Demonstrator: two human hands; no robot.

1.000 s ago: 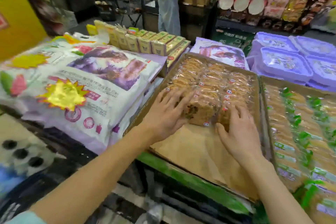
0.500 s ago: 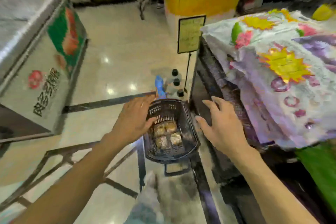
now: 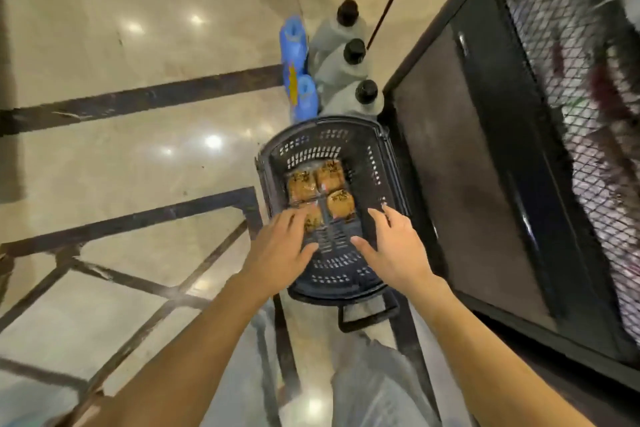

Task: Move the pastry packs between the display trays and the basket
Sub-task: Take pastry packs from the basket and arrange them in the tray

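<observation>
A black plastic basket (image 3: 375,163) stands on the floor beside the display stand. Several clear-wrapped brown pastry packs (image 3: 329,189) lie flat on its bottom, toward the far end. My left hand (image 3: 282,248) reaches into the basket with straight fingers, its fingertips over the nearest left pack. My right hand (image 3: 393,246) hovers over the basket's near right side, fingers spread and holding nothing. The display trays are out of view.
The black metal display stand (image 3: 485,156) with a mesh side rises at the right. Three white jugs with black caps (image 3: 349,69) and two blue bottles (image 3: 299,80) stand on the shiny tiled floor just beyond the basket. My legs show below.
The view has swung from the pastry tray down to the basket on the floor. Both hands left the tray, came down empty and now reach into the basket.
</observation>
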